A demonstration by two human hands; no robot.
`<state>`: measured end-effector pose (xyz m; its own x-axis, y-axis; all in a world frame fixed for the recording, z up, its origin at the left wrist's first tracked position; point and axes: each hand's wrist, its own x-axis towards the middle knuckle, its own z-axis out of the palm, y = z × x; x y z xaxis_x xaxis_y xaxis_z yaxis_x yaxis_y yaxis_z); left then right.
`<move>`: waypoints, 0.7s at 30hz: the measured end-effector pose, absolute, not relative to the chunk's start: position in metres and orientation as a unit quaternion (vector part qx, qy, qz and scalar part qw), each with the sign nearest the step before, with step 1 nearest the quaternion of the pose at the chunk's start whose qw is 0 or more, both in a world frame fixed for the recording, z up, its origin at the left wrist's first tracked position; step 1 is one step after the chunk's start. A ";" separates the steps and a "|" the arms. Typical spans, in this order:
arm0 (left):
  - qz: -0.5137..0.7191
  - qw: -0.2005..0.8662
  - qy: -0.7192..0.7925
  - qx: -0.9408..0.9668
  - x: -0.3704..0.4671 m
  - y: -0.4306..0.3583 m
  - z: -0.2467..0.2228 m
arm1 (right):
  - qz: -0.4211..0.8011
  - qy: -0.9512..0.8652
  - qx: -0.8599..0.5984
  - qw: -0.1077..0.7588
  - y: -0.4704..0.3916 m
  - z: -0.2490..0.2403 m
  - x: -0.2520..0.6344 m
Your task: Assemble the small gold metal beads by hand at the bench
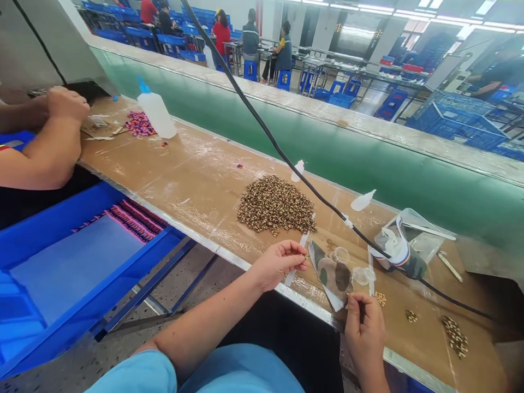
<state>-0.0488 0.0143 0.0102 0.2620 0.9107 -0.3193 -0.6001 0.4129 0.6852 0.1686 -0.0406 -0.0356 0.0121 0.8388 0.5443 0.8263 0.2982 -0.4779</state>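
My left hand [282,263] is closed in a pinch on a small gold-and-dark metal piece [307,255], above the bench's front edge. My right hand [365,322] is also pinched, beside the lower corner of a grey card [333,275]; what its fingertips hold is too small to name. Dark patches mark the card, and two clear round caps [339,255] lie by it. Behind my left hand is a large heap of gold-and-dark metal pieces [276,204]. To the right of my right hand lie small gold beads [380,298] and smaller piles of metal pieces [454,335].
A black cable [262,123] hangs across the view. A plastic tub [403,240], small white bottles [362,200] and a large bottle [158,114] stand or lie along the bench. At left, a co-worker's arm [45,147] rests near purple-orange pieces [140,124], above a blue tray [82,262].
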 end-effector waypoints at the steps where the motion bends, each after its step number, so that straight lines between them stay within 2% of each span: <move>1: 0.494 0.767 0.344 0.221 -0.045 0.014 0.010 | 0.007 -0.702 -0.593 0.394 -0.041 -0.036 0.168; 9: 0.465 0.774 0.346 0.254 -0.020 0.010 0.002 | 0.035 -0.689 -0.595 0.413 -0.041 -0.035 0.165; 21: 0.387 0.704 0.478 0.355 -0.014 0.004 0.004 | 0.125 -0.640 -0.619 0.437 -0.044 -0.023 0.153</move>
